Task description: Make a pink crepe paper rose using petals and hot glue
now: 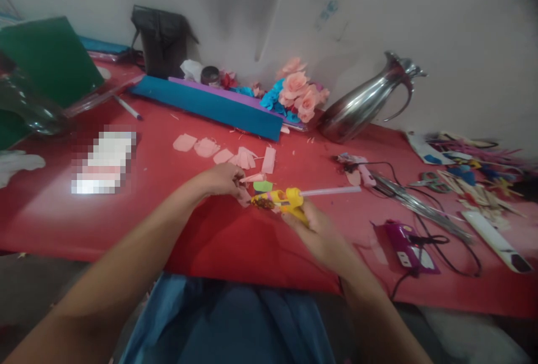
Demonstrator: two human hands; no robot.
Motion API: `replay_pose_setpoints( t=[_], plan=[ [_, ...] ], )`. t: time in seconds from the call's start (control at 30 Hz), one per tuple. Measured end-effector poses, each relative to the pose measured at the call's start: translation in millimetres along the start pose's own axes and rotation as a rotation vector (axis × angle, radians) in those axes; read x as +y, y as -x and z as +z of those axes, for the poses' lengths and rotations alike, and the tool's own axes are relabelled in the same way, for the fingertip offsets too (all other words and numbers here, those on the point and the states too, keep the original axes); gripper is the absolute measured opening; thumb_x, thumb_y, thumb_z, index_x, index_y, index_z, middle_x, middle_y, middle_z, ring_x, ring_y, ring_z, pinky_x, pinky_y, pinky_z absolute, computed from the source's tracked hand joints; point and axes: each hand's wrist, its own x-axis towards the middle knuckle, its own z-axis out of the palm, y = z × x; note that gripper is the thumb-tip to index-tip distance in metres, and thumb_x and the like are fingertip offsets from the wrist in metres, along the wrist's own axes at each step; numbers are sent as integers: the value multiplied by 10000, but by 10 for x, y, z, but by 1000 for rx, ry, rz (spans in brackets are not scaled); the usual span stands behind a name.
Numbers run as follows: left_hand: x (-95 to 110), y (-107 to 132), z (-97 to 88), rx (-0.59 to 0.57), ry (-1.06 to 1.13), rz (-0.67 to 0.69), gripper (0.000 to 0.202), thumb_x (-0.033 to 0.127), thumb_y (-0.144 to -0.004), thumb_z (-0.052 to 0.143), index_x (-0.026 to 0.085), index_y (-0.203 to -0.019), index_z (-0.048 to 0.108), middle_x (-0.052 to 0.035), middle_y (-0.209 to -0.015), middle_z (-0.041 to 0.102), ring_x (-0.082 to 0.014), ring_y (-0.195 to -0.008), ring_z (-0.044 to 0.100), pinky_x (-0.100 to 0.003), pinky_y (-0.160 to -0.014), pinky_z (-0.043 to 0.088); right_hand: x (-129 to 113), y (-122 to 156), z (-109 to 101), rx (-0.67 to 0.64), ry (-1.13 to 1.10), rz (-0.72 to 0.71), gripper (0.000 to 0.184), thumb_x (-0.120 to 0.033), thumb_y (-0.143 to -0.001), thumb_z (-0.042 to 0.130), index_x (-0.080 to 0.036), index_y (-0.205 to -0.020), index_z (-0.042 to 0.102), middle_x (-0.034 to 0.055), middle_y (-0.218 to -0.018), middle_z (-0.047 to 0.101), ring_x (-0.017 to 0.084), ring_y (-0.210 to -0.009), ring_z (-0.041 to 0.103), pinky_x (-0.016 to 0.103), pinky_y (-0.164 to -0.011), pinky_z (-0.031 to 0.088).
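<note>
My right hand (317,235) grips a yellow hot glue gun (290,200) by its handle. A long clear glue stick (332,190) sticks out of the gun's back, and the dark, stained nozzle points left. Between the fingers of my left hand (222,179) is a pink paper petal (242,198), right at the nozzle tip. Just behind lie a rolled pink paper piece (254,178) and a small green paper piece (263,186). Several cut pink petals (205,147) form a loose row beyond my left hand, ending in a pink strip (269,160).
Along the wall stand paper roses (296,92), a steel jug (363,100) and a black bag (163,41). Blue paper (205,107) lies before them. On the right are wires (420,204), scissors (432,182), a purple power box (401,245) with cords and a white cutter (496,239).
</note>
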Motion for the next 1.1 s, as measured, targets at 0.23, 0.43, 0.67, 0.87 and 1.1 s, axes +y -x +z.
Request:
replay_pose_setpoints(
  t=[0.23,0.43,0.67,0.87,1.1],
  plan=[
    [114,50,-25,3,-24,-51,282,310,-493,730,182,-599,501,28,-623,544,-160,-663,508,-249,-565,305,52,-40,-19,33,46,17,373,-454,-896,433,-183,-1144,498,104,-993,694,280,-902,651,364,-742,480],
    [109,62,-17,4,10,-47,256,288,-503,714,183,-588,496,13,-654,607,-171,-679,536,-250,-572,330,58,-29,-9,53,-3,31,366,-445,-874,471,-198,-1139,521,102,-995,695,285,-914,648,365,-729,485],
    [7,12,-12,-6,70,4,147,212,-539,663,174,-680,646,-11,-696,653,-191,-728,587,-250,-601,375,275,-239,-224,155,-172,146,342,-502,-833,457,-178,-851,566,-7,-561,579,152,-484,542,256,-495,397],
    [33,42,-45,57,131,11,137,259,-594,668,153,-670,627,-26,-709,656,-179,-730,590,-256,-631,397,524,-459,-383,333,379,265,289,-404,-854,451,-181,-723,581,73,-663,632,228,-688,609,327,-638,418],
    [42,-44,86,223,260,292,283,251,-590,704,174,-812,546,27,-684,589,-130,-629,567,-226,-565,393,-126,-530,-42,289,359,-288,226,-326,-825,536,-203,-938,688,87,-966,681,261,-933,587,412,-877,396]
  ],
)
